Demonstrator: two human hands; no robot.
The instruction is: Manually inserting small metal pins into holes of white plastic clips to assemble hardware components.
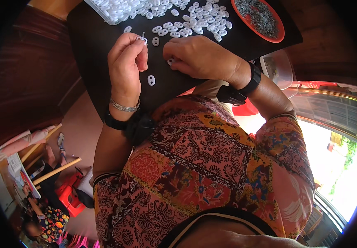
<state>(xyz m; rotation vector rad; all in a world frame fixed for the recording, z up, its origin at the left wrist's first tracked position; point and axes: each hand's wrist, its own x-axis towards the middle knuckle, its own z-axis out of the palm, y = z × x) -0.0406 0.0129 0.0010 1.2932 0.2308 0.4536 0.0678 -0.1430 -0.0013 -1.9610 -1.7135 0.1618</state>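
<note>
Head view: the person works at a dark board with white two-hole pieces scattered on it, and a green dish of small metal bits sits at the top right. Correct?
Not quite. In the head view the dish is red-orange, not green. The dark board, the white two-hole pieces and the metal bits at the top right are as stated.

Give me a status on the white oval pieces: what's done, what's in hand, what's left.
Done: cannot tell; three loose white two-hole oval plastic pieces lie apart near the hands on the black board. In hand: the left hand pinches one piece with a small metal part at its fingertips; the right hand touches another. Left: a large heap of white pieces and a red dish of small grey metal parts.
</note>
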